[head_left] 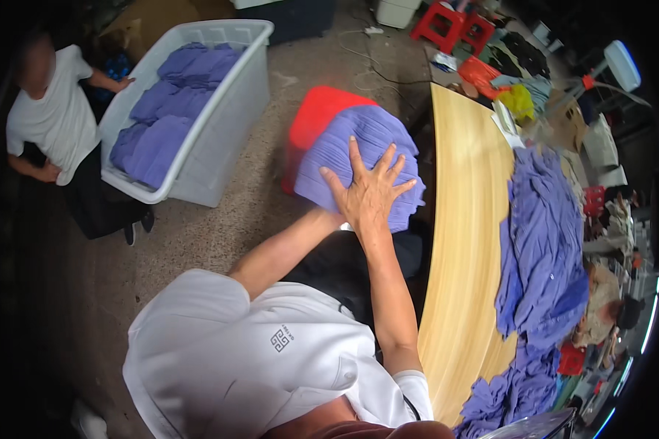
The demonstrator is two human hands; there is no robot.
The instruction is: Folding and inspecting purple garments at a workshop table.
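Observation:
A stack of purple ribbed knit pieces [351,139] is in front of me, partly over a red plastic stool or bin [318,110]. My right hand [373,194] lies on top of the stack with its fingers spread wide. My left forearm [293,245] reaches under the near edge of the stack. The left hand's fingers are hidden beneath the fabric, so their grip does not show. Whether the stack rests on the red thing or is held above it, I cannot tell.
A large grey-white plastic tub [220,164] with folded purple pieces stands at left; a person in a white shirt [55,110] touches its rim. At right, a light wood table [461,241] bears heaped purple garments [542,241]. Red stools [447,25] stand at the back.

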